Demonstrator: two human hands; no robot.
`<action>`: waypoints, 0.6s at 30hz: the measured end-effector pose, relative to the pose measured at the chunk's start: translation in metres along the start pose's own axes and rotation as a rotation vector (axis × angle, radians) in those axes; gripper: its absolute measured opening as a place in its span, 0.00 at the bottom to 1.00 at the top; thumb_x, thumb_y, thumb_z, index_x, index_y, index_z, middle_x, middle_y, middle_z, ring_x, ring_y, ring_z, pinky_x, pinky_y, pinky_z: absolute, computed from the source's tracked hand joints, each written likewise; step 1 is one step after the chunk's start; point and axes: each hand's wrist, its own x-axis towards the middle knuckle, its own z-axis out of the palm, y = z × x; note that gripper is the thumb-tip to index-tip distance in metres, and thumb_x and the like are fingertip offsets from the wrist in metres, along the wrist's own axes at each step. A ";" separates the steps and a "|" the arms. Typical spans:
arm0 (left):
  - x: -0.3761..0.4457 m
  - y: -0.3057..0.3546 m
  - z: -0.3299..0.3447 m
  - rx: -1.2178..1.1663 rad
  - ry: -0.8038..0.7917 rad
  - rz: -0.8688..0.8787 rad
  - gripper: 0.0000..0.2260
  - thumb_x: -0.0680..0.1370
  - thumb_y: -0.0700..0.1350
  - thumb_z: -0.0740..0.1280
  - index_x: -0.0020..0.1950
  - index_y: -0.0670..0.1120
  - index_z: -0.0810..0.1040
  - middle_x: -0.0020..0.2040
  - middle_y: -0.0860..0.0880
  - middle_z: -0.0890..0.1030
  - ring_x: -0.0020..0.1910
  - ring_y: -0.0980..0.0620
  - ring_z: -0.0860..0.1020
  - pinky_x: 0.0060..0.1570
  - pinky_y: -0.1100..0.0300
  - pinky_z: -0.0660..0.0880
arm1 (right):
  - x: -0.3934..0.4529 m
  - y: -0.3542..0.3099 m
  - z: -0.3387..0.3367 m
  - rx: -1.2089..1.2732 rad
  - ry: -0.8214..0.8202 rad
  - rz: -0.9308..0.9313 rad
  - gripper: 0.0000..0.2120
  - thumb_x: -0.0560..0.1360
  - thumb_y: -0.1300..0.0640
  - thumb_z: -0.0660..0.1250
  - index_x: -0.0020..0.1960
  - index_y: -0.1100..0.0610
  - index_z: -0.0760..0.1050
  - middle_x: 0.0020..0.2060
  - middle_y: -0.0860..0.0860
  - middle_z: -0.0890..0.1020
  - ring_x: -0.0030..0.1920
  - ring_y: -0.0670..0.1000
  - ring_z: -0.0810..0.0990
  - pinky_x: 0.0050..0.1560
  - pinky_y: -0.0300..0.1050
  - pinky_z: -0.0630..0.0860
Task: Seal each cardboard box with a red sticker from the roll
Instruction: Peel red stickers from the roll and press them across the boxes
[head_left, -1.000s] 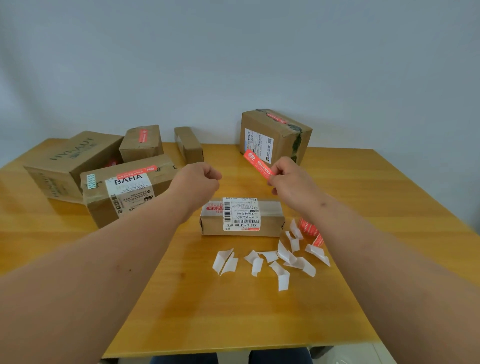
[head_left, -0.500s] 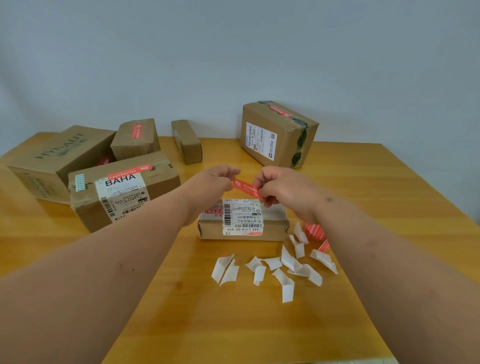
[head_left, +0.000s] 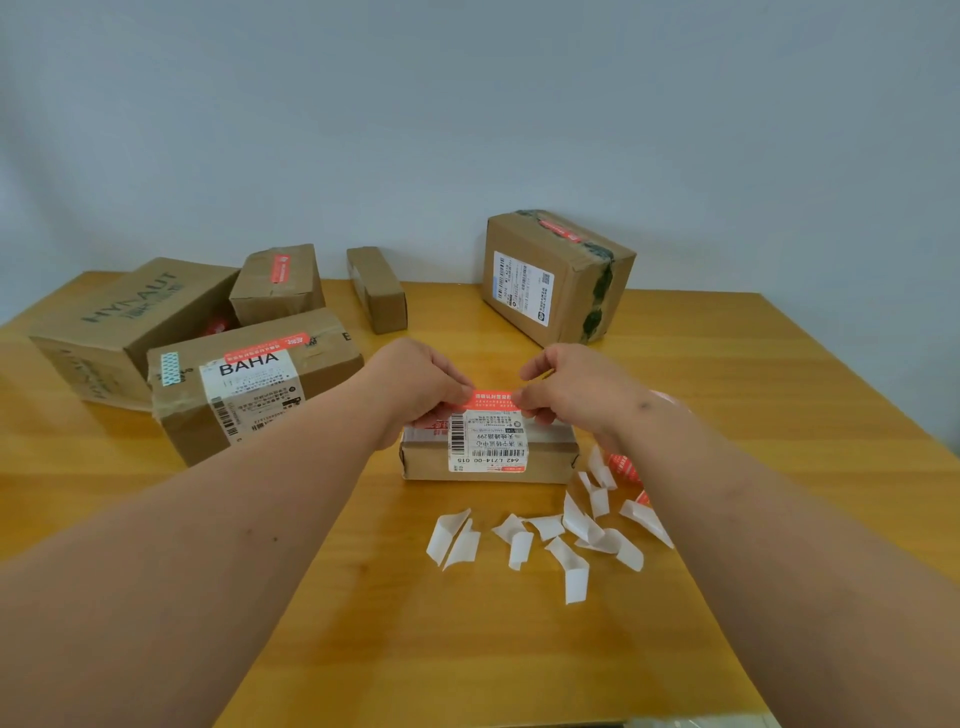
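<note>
Above small cardboard box: left hand, right hand fingers pinch glossy red sticker taut.

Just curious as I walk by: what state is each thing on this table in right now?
Red sticker: stretched flat, pinched at both ends.
Left hand: pinches sticker's left end.
Right hand: pinches its right end.
Small box: closed, under the sticker.
BAHA box: stickered.
Tall box: stickered on top.
Backing scraps: peeled, curled, loose.

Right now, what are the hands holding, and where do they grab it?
Both hands pinch one red sticker by its ends: the left hand at the left end, the right hand at the right end, over the small cardboard box.
</note>
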 end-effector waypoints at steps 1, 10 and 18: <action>0.000 0.001 0.002 0.008 0.008 -0.008 0.03 0.74 0.37 0.73 0.46 0.42 0.84 0.43 0.43 0.84 0.38 0.52 0.80 0.37 0.61 0.79 | 0.000 0.000 0.000 0.014 0.013 0.020 0.09 0.74 0.61 0.72 0.52 0.57 0.76 0.43 0.54 0.83 0.37 0.47 0.79 0.39 0.39 0.77; 0.006 0.009 0.015 0.415 0.032 0.069 0.02 0.76 0.39 0.69 0.44 0.44 0.80 0.42 0.43 0.84 0.44 0.46 0.84 0.48 0.49 0.82 | 0.008 -0.001 0.007 -0.295 0.030 0.025 0.03 0.75 0.60 0.68 0.49 0.57 0.78 0.47 0.54 0.82 0.51 0.53 0.81 0.54 0.50 0.80; 0.012 0.010 0.021 0.510 -0.002 -0.028 0.05 0.80 0.40 0.62 0.51 0.40 0.76 0.39 0.40 0.82 0.32 0.44 0.82 0.32 0.55 0.81 | 0.013 -0.001 0.010 -0.330 0.017 0.036 0.05 0.74 0.61 0.66 0.49 0.57 0.78 0.45 0.54 0.82 0.50 0.54 0.81 0.52 0.50 0.81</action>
